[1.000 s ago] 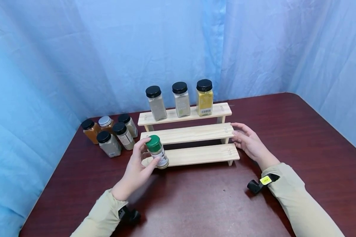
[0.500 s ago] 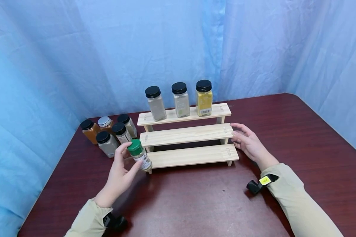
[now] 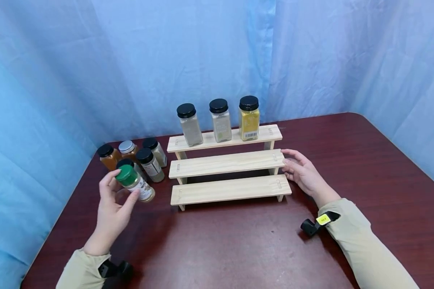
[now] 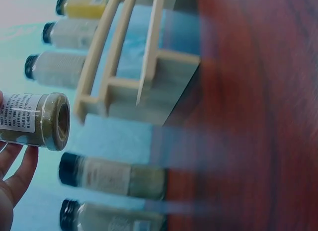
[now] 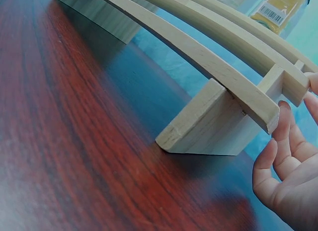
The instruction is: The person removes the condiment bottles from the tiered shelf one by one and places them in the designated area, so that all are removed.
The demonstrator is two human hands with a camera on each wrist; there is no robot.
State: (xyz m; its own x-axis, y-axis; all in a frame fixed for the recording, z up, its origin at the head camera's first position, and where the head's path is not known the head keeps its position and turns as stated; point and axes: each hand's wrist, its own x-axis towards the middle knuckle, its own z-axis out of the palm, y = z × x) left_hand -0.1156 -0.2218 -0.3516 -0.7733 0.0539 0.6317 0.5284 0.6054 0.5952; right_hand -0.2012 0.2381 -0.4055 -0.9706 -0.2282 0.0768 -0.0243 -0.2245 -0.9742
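My left hand [image 3: 112, 208] grips a round spice jar [image 3: 141, 188] with a green lid, fingers at the lid and thumb lower down. The jar is tilted and held above the table, in front of a grey jar with a black lid that it partly hides. In the left wrist view the base of the held jar [image 4: 54, 121] shows at the left edge. My right hand [image 3: 305, 176] is at the right end of a three-step wooden rack [image 3: 231, 190], its fingers loosely bent. In the right wrist view, fingertips touch the ends of the rack's shelves [image 5: 238, 87].
Three square jars with black lids stand on the top shelf, the rightmost a yellow jar [image 3: 250, 122]. Left of the rack, several jars stand grouped, among them a labelled jar [image 3: 152, 168] and an orange-brown jar [image 3: 112, 160]. Blue curtains [image 3: 188, 52] surround the dark red table [image 3: 238, 245].
My left hand has carried the green-lidded jar leftward, from in front of the rack's lower left end to the grouped jars. My right hand has stayed at the rack's right end.
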